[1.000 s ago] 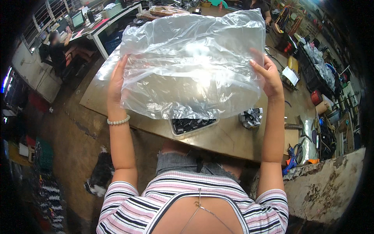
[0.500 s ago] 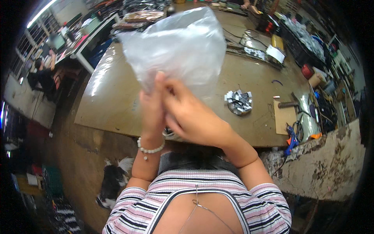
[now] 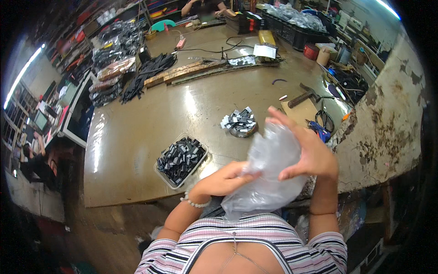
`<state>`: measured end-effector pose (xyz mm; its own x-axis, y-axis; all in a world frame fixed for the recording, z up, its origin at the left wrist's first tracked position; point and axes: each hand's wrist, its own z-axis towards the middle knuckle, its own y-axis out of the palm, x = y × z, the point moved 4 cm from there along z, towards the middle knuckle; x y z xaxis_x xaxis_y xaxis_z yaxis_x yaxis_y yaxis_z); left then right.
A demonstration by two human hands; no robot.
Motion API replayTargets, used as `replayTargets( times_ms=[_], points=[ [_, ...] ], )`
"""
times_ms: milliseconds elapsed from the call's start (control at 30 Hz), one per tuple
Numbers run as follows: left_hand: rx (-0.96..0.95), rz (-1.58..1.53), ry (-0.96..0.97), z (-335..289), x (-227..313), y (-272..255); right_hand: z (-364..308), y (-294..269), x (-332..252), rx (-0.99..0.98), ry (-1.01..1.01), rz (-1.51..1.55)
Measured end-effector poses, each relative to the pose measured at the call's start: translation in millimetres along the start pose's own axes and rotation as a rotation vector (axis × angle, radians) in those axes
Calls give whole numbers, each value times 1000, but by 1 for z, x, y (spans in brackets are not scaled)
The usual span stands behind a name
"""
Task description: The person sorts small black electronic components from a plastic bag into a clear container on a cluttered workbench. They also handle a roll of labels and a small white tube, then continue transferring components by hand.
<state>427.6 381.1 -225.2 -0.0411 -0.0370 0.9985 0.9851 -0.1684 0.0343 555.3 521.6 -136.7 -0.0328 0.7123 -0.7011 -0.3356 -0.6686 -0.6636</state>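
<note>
A clear plastic bag (image 3: 273,166), crumpled, hangs in front of my chest at the table's near edge. My left hand (image 3: 226,179) is closed on its left side, thumb and fingers pinching the film. Around its right side curves my right hand (image 3: 315,153), thumb and fingers wide apart with the bag between them. Left of the hands, a clear rectangular tub (image 3: 204,160) is heaped with small black pieces bearing pale marks (image 3: 180,157). Beyond the bag sits a small round dish (image 3: 244,133) of black-and-white tags (image 3: 238,120).
A hammer (image 3: 303,97) lies on brown card (image 3: 299,112), near blue-handled cutters (image 3: 319,131). Wooden strips (image 3: 191,73) cross the table's far part. Plastic-wrapped bundles (image 3: 114,68) stand back left. A worn, stained panel (image 3: 388,123) borders the right. Another person (image 3: 205,10) sits across the table.
The bag has come down and right, from spread out over the table to crumpled near my chest. My hands have moved apart. The view has shifted, showing the tub of black pieces.
</note>
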Motion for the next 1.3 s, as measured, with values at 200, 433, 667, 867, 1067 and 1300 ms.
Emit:
replayTargets(
  times_ms=[200,433,667,867,1067,1300],
  points=[
    [24,304,-51,24,-4,3,-27,11,65,-404,369,412],
    [598,594,632,-41,22,12,-116,-12,-46,943,206,-352],
    [416,-410,241,-51,-26,20,-42,88,-58,92,-604,251],
    [586,-495,40,-72,-64,18,-57,134,3,-195,154,1281],
    [964,-360,109,-59,-57,11,-77,103,63,570,448,607],
    [324,666,577,-18,-48,40,-100,143,48,676,43,736]
  ],
)
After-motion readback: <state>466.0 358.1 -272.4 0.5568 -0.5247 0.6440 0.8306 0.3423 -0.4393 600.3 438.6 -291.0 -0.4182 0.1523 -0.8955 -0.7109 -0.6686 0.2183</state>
